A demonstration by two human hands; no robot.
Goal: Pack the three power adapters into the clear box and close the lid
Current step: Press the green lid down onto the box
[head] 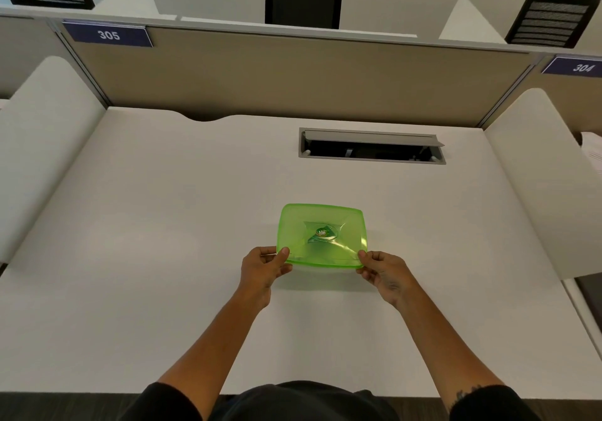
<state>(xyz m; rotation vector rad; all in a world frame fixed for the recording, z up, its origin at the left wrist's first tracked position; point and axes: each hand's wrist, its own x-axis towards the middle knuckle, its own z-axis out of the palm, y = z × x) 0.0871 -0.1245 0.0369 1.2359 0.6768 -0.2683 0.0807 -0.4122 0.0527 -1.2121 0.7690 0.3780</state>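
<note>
A translucent green lid [322, 235] with a round logo sticker in its middle sits over the box at the centre of the white desk. My left hand [265, 269] pinches the lid's near left corner, thumb on top. My right hand [381, 274] pinches its near right corner the same way. The box body beneath the lid is hidden, apart from a thin edge along the front. No power adapters can be seen; whatever lies inside shows only as a dark blur through the green plastic.
The white desk [163, 257] has an open cable slot [371, 146] at the back right. A tan partition [293, 75] closes off the back, and white side dividers [42, 146] stand left and right. Black chairs show beyond the partition.
</note>
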